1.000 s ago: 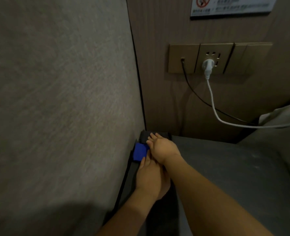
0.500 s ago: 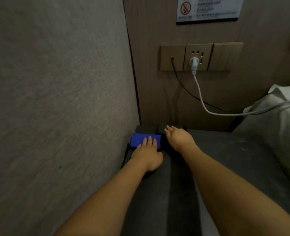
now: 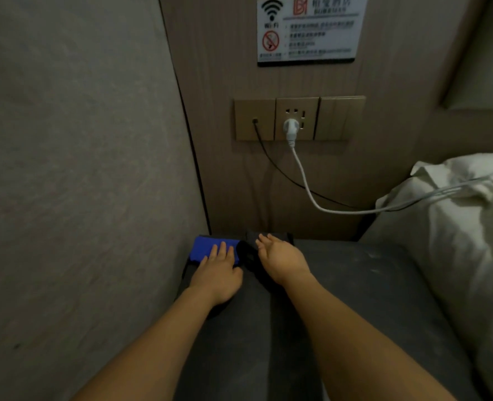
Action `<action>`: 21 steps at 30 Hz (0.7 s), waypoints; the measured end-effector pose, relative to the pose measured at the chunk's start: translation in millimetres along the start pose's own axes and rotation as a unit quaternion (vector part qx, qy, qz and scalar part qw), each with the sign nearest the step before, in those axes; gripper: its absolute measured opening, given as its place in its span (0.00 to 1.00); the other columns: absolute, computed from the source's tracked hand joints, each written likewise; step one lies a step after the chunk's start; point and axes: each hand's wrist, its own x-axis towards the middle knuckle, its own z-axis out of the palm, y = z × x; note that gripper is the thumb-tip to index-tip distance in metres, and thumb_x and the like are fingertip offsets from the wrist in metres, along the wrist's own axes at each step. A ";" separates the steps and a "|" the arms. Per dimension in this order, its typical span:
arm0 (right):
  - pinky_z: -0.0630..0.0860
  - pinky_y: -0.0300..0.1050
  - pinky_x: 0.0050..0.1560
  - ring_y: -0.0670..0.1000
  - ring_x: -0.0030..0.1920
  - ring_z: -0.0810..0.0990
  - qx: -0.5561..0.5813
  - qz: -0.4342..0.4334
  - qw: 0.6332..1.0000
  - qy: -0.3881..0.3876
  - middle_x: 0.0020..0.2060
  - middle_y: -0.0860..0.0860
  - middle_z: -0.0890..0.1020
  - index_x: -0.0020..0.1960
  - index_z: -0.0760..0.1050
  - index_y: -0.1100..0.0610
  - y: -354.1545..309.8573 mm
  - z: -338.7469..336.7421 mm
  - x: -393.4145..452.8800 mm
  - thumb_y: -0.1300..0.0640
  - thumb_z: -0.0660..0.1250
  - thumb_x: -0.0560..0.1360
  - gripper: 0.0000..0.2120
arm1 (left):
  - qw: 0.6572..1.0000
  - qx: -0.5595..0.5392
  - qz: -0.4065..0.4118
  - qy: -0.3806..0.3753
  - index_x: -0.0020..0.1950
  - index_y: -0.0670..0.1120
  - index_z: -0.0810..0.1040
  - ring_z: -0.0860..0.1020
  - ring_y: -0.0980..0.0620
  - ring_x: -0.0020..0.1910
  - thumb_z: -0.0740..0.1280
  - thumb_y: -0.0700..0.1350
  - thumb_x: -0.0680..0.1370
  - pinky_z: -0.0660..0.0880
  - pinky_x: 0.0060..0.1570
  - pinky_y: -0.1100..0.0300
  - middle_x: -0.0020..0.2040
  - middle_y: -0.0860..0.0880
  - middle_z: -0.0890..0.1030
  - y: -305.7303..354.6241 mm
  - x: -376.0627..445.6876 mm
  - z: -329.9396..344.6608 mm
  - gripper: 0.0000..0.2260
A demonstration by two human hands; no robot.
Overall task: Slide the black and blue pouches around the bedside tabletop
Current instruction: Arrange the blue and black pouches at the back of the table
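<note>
A blue pouch [image 3: 206,248] lies flat in the far left corner of the dark grey bedside tabletop [image 3: 340,285], against the wall. My left hand [image 3: 219,273] rests palm down on its near edge, fingers spread flat over it. A black pouch [image 3: 280,237] lies just right of the blue one, at the back wall. My right hand [image 3: 280,259] lies flat on the black pouch with fingers extended, covering most of it.
A grey textured wall [image 3: 80,169] closes the left side. The wooden back panel carries a socket plate [image 3: 297,118] with a white cable [image 3: 311,195] and a black cable running right to a white pillow [image 3: 456,227]. A sign [image 3: 309,30] hangs above.
A second ago my hands overlapped near the corner. They have since separated, left onto the blue pouch, right onto the black pouch. The blue pouch shows more of its top now.
</note>
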 end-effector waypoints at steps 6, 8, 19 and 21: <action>0.53 0.39 0.72 0.45 0.75 0.53 -0.028 0.032 0.999 -0.020 0.76 0.46 0.57 0.75 0.57 0.54 57.7 -16.9 -9.6 0.55 0.46 0.83 0.21 | 1.000 -0.006 -0.009 0.002 0.79 0.44 0.43 0.42 0.47 0.79 0.48 0.49 0.82 0.43 0.77 0.53 0.79 0.45 0.41 1.4 8.3 -0.4 0.27; 0.53 0.40 0.72 0.45 0.75 0.53 -0.036 0.044 0.998 -0.017 0.76 0.47 0.56 0.76 0.56 0.54 68.0 -22.0 -14.8 0.55 0.46 0.83 0.21 | 1.000 -0.005 -0.009 0.004 0.79 0.44 0.43 0.42 0.47 0.79 0.49 0.49 0.82 0.43 0.77 0.52 0.79 0.45 0.41 1.9 8.5 0.4 0.27; 0.55 0.42 0.72 0.45 0.75 0.54 -0.078 0.110 0.991 -0.008 0.76 0.46 0.56 0.75 0.57 0.52 117.3 -42.9 -38.3 0.54 0.45 0.83 0.21 | 1.000 0.001 -0.013 0.010 0.79 0.43 0.42 0.41 0.46 0.79 0.49 0.49 0.82 0.42 0.77 0.53 0.79 0.44 0.41 4.8 3.7 3.0 0.28; 0.56 0.42 0.72 0.45 0.75 0.54 -0.083 0.130 0.988 -0.003 0.76 0.46 0.56 0.75 0.57 0.52 127.0 -46.5 -44.0 0.54 0.45 0.83 0.21 | 1.000 0.005 -0.012 0.010 0.79 0.43 0.42 0.41 0.46 0.79 0.49 0.49 0.82 0.42 0.77 0.53 0.79 0.44 0.41 4.9 3.2 3.4 0.28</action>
